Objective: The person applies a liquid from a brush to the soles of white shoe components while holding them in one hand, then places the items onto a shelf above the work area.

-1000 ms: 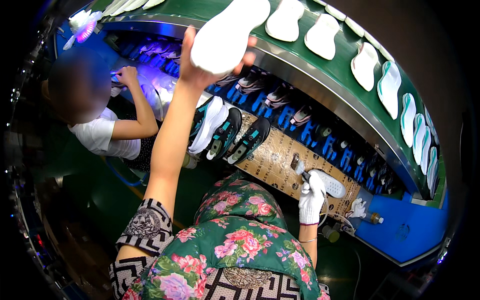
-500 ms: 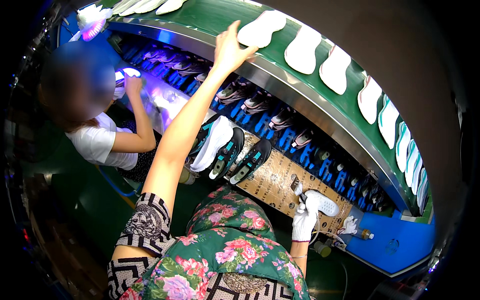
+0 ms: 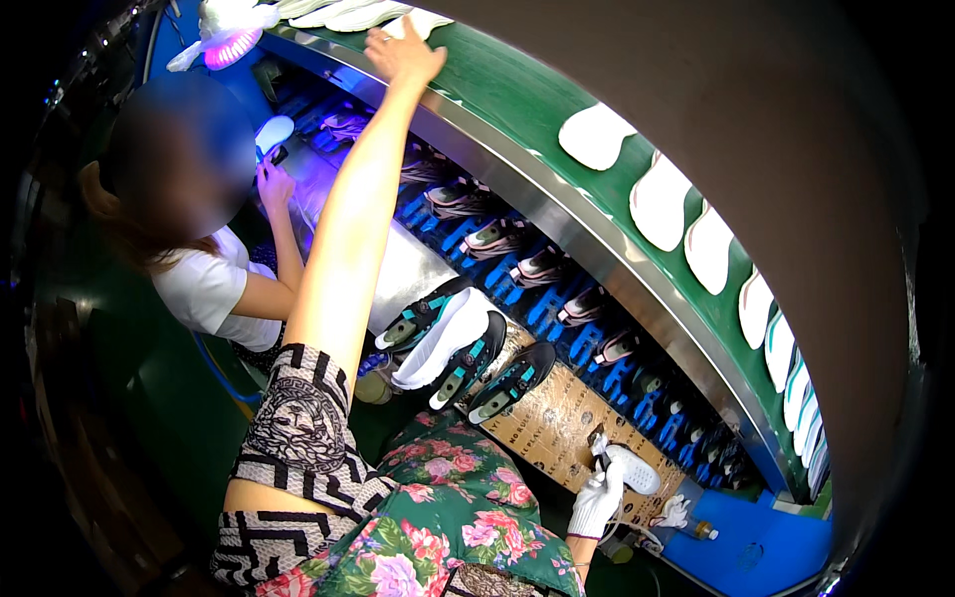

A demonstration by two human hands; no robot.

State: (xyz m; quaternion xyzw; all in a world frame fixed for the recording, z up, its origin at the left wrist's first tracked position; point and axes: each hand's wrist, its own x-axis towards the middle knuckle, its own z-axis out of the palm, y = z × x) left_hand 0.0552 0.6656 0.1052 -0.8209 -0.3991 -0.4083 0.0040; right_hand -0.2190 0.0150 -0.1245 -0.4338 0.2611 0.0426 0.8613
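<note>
My bare left hand reaches up to the green conveyor belt, fingers spread and touching a white shoe sole at the end of a row of soles. In my right hand, which wears a white knitted glove, is a pale grey shoe sole with a dotted face. A small dark-and-white item sticks out by the gloved fingers; its kind is unclear. To the left on the bench lie black-and-teal shoe uppers and a white sole.
Along the curved belt more white soles lie spaced out. Below it, a rack of blue pegs carries several shoes. A co-worker sits at left, holding a sole under violet light. A small bottle lies near the blue panel.
My left hand has moved leftward along the belt, and the sole beside it now lies by the row at far left. The view has shifted; my right hand keeps its sole.
</note>
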